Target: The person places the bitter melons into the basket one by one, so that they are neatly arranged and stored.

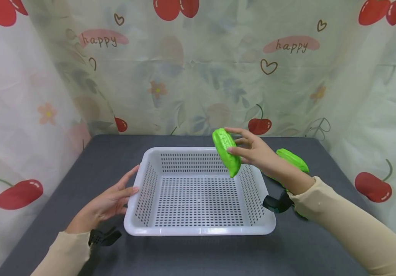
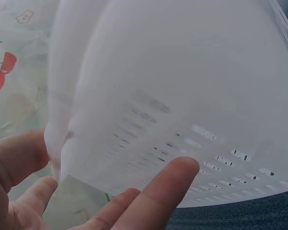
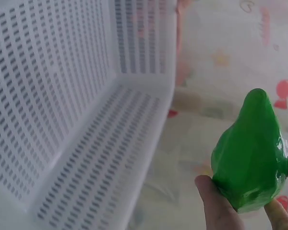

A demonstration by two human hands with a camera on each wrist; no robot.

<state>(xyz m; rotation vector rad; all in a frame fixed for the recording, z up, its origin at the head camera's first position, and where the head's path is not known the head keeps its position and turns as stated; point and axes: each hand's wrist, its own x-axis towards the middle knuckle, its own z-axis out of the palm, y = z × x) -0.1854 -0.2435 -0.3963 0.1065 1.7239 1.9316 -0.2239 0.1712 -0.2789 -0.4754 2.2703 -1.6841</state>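
A white perforated plastic basket [image 1: 199,231] stands on the dark table with nothing inside it. My right hand [image 1: 253,151] holds a bright green, lumpy, tapered bitter gourd [image 1: 226,151] above the basket's back right part, thumb on one side and fingers on the other. In the right wrist view the gourd [image 3: 252,153] points upward between thumb and fingers, beside the basket wall [image 3: 149,158]. At the basket's left side, my left hand [image 1: 110,201] has its fingers fairly straight and touches the outer wall and rim. The left wrist view shows those fingers [image 2: 158,191] against the basket's outside [image 2: 182,72].
More green gourds [image 1: 292,159] lie on the table right of the basket, partly hidden by the right forearm. The dark tabletop [image 1: 184,255] reaches toward the front. Printed curtains [image 1: 198,76] hang behind and on both sides. Each wrist wears a black strap [image 1: 105,237].
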